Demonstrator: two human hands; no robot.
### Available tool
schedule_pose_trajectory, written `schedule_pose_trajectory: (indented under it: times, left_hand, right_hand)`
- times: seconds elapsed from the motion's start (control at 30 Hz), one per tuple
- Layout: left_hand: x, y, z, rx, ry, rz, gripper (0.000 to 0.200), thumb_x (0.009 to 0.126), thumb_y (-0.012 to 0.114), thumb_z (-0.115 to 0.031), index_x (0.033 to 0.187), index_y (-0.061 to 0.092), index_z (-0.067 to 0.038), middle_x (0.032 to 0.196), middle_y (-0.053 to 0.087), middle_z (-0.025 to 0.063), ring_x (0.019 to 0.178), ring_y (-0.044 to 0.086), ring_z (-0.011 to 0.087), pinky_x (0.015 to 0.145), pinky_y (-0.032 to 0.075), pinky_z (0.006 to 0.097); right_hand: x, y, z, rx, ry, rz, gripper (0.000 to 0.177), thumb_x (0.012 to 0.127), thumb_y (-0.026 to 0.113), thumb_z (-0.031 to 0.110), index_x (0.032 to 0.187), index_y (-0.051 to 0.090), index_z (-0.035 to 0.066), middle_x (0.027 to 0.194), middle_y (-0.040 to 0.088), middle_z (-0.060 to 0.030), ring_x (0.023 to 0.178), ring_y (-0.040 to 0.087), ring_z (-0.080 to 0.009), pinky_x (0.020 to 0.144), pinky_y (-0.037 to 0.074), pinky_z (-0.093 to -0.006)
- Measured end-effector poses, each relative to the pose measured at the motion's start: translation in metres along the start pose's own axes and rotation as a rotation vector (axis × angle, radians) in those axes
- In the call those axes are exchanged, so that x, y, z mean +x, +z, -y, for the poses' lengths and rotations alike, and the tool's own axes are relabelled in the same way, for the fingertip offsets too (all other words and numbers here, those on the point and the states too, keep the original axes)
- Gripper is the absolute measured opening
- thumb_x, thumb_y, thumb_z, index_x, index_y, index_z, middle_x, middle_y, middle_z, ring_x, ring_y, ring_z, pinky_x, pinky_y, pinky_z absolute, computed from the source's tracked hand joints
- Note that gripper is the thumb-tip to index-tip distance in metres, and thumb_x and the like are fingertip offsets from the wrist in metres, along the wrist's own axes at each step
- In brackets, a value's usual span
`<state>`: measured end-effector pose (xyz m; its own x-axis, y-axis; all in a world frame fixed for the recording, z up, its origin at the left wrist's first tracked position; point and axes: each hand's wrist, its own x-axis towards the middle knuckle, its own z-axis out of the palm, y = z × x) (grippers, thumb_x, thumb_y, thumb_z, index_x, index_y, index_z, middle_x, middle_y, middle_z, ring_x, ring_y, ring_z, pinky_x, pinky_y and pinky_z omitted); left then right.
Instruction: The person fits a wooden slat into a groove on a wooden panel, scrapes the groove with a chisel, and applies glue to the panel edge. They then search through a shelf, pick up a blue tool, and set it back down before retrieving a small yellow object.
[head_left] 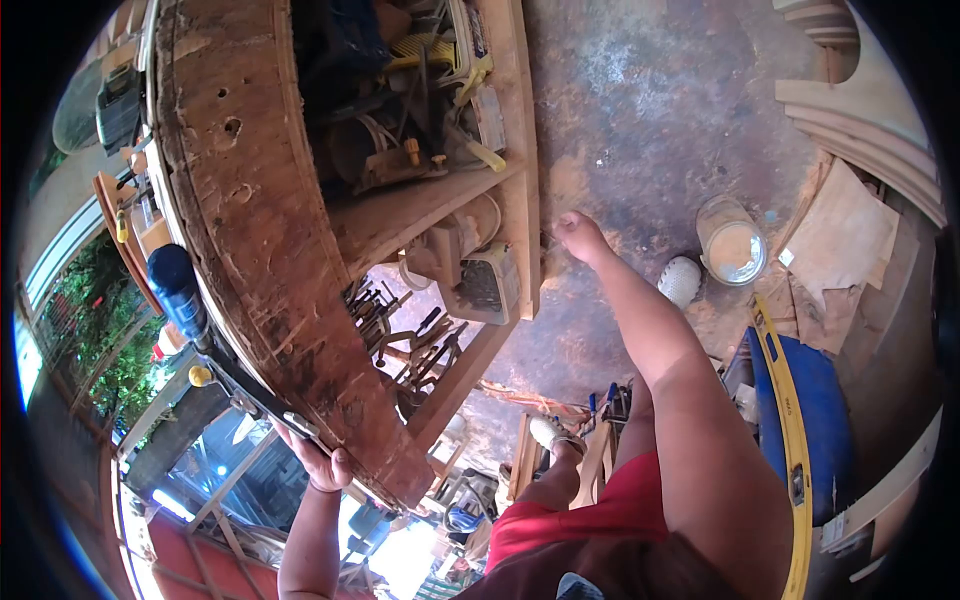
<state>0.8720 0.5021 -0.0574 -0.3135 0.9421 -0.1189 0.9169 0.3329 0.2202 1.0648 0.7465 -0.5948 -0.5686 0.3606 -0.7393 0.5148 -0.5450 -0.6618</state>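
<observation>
My left hand (318, 465) is curled round the edge of a worn wooden workbench (245, 190), thumb on the near side, fingers partly hidden. Right at those fingers is the metal end of a long black tool (235, 375) with a blue handle, lying along the bench's edge. My right hand (582, 236) hangs over the floor beside the bench's shelf frame. Its fingers are curled in, with nothing showing in them.
Clamps (415, 350) and other tools crowd the shelves under the bench. On the stained floor (640, 120) stands a bucket (733, 240) near my shoe (680, 282). A yellow spirit level (785, 420) leans by a blue panel (825, 420); wooden pieces (845, 220) lie at right.
</observation>
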Motion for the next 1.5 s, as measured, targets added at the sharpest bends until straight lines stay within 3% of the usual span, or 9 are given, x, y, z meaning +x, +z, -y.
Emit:
schedule_pose_trajectory:
  times: [0.3, 0.57, 0.73, 0.87, 0.93, 1.03, 1.17, 1.33, 1.5]
  left_hand:
    - [0.019, 0.003, -0.009, 0.156, 0.045, -0.056, 0.078, 0.100, 0.054, -0.046, 0.159, 0.030, 0.000, 0.162, 0.023, 0.0348, 0.151, 0.023, 0.0525, 0.122, 0.017, 0.0598]
    - [0.031, 0.005, -0.018, 0.121, 0.074, -0.112, 0.070, 0.093, 0.059, -0.034, 0.150, 0.045, 0.004, 0.159, 0.032, 0.0340, 0.151, 0.027, 0.0490, 0.123, 0.011, 0.0635]
    - [0.035, 0.004, -0.024, 0.123, 0.087, -0.136, 0.066, 0.094, 0.057, -0.033, 0.149, 0.047, 0.002, 0.160, 0.034, 0.0307, 0.151, 0.031, 0.0455, 0.123, 0.013, 0.0612]
    - [0.034, 0.005, -0.024, 0.103, 0.111, -0.180, 0.065, 0.093, 0.059, -0.031, 0.149, 0.049, 0.000, 0.161, 0.035, 0.0281, 0.151, 0.032, 0.0438, 0.123, 0.015, 0.0596]
    - [0.035, 0.005, -0.025, 0.103, 0.132, -0.213, 0.062, 0.090, 0.061, -0.027, 0.147, 0.054, -0.004, 0.160, 0.038, 0.0268, 0.150, 0.034, 0.0432, 0.123, 0.017, 0.0588]
    - [0.033, 0.006, -0.027, 0.013, 0.163, -0.265, 0.054, 0.084, 0.069, -0.010, 0.138, 0.060, -0.006, 0.156, 0.044, 0.0236, 0.146, 0.040, 0.0420, 0.121, 0.025, 0.0564]
    - [0.025, 0.008, -0.022, 0.004, 0.196, -0.374, 0.052, 0.084, 0.072, -0.009, 0.134, 0.062, -0.008, 0.152, 0.047, 0.0220, 0.140, 0.044, 0.0432, 0.118, 0.033, 0.0553]
    - [0.055, -0.032, -0.061, -0.114, 0.267, -0.532, 0.040, 0.085, 0.069, -0.008, 0.125, 0.064, -0.005, 0.148, 0.050, 0.0249, 0.141, 0.044, 0.0462, 0.117, 0.034, 0.0545]
    - [0.204, -0.098, -0.097, -0.158, 0.289, -0.508, 0.040, 0.091, 0.067, -0.011, 0.130, 0.062, -0.003, 0.146, 0.053, 0.0244, 0.141, 0.046, 0.0414, 0.118, 0.033, 0.0489]
  right_hand:
    - [-0.079, -0.100, -0.057, -0.332, 0.074, -0.071, 0.040, 0.095, 0.068, 0.032, 0.121, 0.068, 0.002, 0.115, 0.073, -0.0186, 0.109, 0.070, -0.0315, 0.095, 0.054, -0.0407]
    - [-0.157, -0.152, -0.051, -0.790, 0.200, -0.054, 0.042, 0.094, 0.065, 0.041, 0.124, 0.069, 0.012, 0.122, 0.071, -0.0174, 0.117, 0.066, -0.0356, 0.102, 0.050, -0.0425]
    - [-0.173, -0.154, -0.052, -0.702, 0.077, -0.151, 0.049, 0.094, 0.069, 0.038, 0.125, 0.066, 0.001, 0.120, 0.071, -0.0220, 0.116, 0.067, -0.0349, 0.102, 0.051, -0.0421]
    - [-0.186, -0.153, -0.042, -0.636, 0.140, -0.089, 0.053, 0.095, 0.064, 0.042, 0.136, 0.060, 0.009, 0.134, 0.064, -0.0214, 0.125, 0.061, -0.0386, 0.107, 0.047, -0.0456]
    - [-0.207, -0.148, -0.037, -0.665, 0.004, -0.177, 0.046, 0.096, 0.069, 0.033, 0.127, 0.064, 0.000, 0.117, 0.073, -0.0194, 0.111, 0.069, -0.0298, 0.097, 0.052, -0.0388]
    - [-0.248, -0.138, -0.021, -0.491, -0.027, -0.230, 0.040, 0.097, 0.068, 0.033, 0.121, 0.066, 0.000, 0.107, 0.074, -0.0154, 0.097, 0.071, -0.0262, 0.088, 0.055, -0.0378]
    - [-0.273, -0.110, 0.010, -0.241, 0.002, -0.053, 0.027, 0.098, 0.067, 0.030, 0.109, 0.067, 0.005, 0.091, 0.067, -0.0026, 0.071, 0.061, -0.0129, 0.065, 0.051, -0.0325]
    - [-0.284, -0.071, 0.041, -0.072, 0.104, -0.016, 0.025, 0.099, 0.064, 0.028, 0.116, 0.065, 0.009, 0.095, 0.067, -0.0008, 0.075, 0.061, -0.0102, 0.062, 0.050, -0.0262]
    - [-0.249, -0.076, 0.049, 0.057, 0.129, 0.051, 0.026, 0.101, 0.062, 0.027, 0.120, 0.063, 0.009, 0.099, 0.068, -0.0021, 0.078, 0.063, -0.0114, 0.063, 0.051, -0.0254]
